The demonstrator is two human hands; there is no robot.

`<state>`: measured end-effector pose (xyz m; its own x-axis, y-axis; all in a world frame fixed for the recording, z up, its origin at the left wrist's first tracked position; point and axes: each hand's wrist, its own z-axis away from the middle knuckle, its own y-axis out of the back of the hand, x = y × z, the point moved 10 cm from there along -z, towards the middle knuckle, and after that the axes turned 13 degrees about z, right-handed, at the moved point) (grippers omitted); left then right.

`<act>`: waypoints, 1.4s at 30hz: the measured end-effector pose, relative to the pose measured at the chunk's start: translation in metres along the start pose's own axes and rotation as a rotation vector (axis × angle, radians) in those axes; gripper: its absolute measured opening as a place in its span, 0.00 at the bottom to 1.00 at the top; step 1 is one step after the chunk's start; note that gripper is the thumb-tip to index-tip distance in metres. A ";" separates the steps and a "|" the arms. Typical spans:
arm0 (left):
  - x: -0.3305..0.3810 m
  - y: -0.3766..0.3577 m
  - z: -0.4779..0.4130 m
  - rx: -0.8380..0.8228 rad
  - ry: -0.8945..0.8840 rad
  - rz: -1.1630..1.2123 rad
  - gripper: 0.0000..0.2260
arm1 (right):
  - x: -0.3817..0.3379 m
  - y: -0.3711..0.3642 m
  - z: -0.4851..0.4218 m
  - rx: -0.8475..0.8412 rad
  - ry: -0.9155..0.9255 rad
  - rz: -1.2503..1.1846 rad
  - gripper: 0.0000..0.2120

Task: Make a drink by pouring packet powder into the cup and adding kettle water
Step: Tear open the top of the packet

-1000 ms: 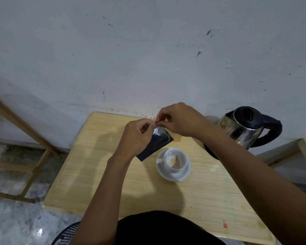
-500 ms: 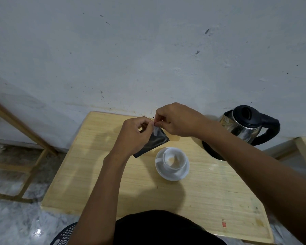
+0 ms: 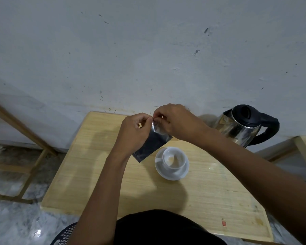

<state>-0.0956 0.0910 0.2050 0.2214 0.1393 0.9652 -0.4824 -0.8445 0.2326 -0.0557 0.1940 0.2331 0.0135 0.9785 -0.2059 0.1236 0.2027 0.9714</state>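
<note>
A dark foil packet (image 3: 151, 145) hangs in the air above the table, just left of the cup. My left hand (image 3: 135, 132) pinches its top left corner and covers its left side. My right hand (image 3: 175, 122) pinches the top edge right beside it, fingertips almost touching. A white cup (image 3: 174, 160) stands upright on a white saucer (image 3: 166, 174) at the table's middle; the cup looks empty. A steel kettle (image 3: 237, 129) with a black lid and handle stands at the back right, away from both hands.
The wooden table (image 3: 95, 165) stands against a white wall (image 3: 148, 50). A wooden frame (image 3: 25, 131) stands to the left on a marble floor, another wooden piece (image 3: 304, 151) to the right. A dark perforated seat (image 3: 65, 234) shows below.
Both hands have stayed together at the packet's top edge, shifting only slightly. The packet hangs a little more upright than before. Cup and kettle have not moved.
</note>
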 end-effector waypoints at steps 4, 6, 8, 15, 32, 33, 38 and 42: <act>-0.004 0.000 0.000 0.009 0.043 0.025 0.09 | -0.008 0.002 0.005 0.072 0.092 0.019 0.08; -0.005 0.001 0.001 0.021 0.071 0.074 0.09 | -0.012 0.004 0.008 0.136 0.140 0.003 0.08; -0.006 0.002 0.001 0.029 0.100 0.126 0.10 | -0.014 0.004 0.010 0.190 0.185 0.021 0.08; -0.019 -0.002 0.006 0.020 0.245 0.299 0.10 | -0.031 0.018 0.030 0.517 0.397 0.247 0.05; -0.025 -0.004 0.009 -0.181 0.260 0.182 0.09 | 0.000 0.003 -0.005 -0.051 0.173 -0.050 0.07; -0.026 -0.004 0.009 -0.191 0.257 0.162 0.09 | -0.001 0.001 -0.005 -0.051 0.176 -0.032 0.07; -0.031 0.003 0.003 -0.141 0.205 0.226 0.10 | -0.012 0.005 -0.005 0.085 0.249 0.079 0.06; -0.040 0.004 0.002 -0.139 0.228 0.335 0.08 | -0.026 0.010 0.003 0.248 0.325 0.165 0.05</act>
<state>-0.1045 0.0812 0.1669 -0.1527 -0.0066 0.9882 -0.6086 -0.7872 -0.0993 -0.0515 0.1709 0.2478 -0.2546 0.9664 0.0364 0.3811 0.0656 0.9222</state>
